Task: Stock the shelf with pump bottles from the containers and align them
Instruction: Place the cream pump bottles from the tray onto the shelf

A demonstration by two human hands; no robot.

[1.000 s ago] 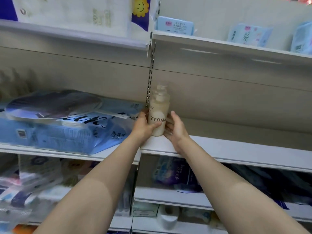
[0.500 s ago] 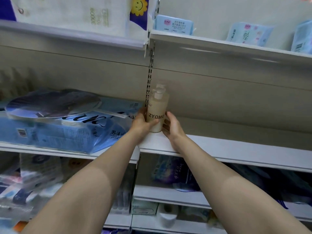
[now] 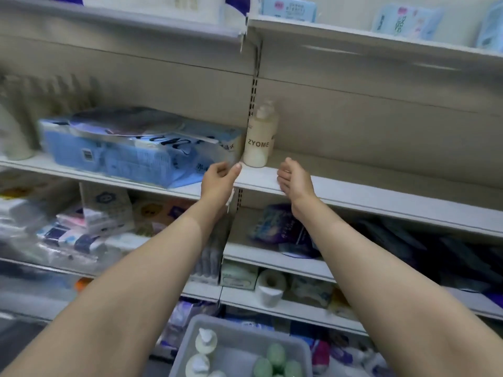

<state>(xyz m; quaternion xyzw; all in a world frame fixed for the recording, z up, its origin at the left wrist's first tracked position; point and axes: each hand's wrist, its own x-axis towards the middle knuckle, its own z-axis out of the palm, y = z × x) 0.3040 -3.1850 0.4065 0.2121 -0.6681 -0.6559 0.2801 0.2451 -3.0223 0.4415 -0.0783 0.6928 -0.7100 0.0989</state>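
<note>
A cream pump bottle (image 3: 258, 142) marked ZYOME stands upright at the left end of the right-hand shelf (image 3: 381, 191), set back near the rear panel and just beside the slotted upright post (image 3: 253, 93) that divides the two bays. Neither hand touches it. The left hand (image 3: 219, 180) hangs in front of the shelf edge, below and to the left of the bottle, its fingers loosely curled with the thumb tip raised, and it holds nothing. The right hand (image 3: 295, 179) is below and to the right of the bottle, over the front lip of the shelf, fingers relaxed and bent inward, also holding nothing. To the left of the post, on the neighbouring shelf, lies a blue plastic-wrapped pack of tissue (image 3: 141, 156) whose near corner juts past the shelf edge. On the shelf above are pale blue packets (image 3: 290, 8). Low in the view, between the forearms, sits a grey container (image 3: 187, 346) holding white pump bottles (image 3: 206, 341) on its left and green bottles (image 3: 276, 356) on its right. The lower shelves carry mixed packaged goods, blurred.
</note>
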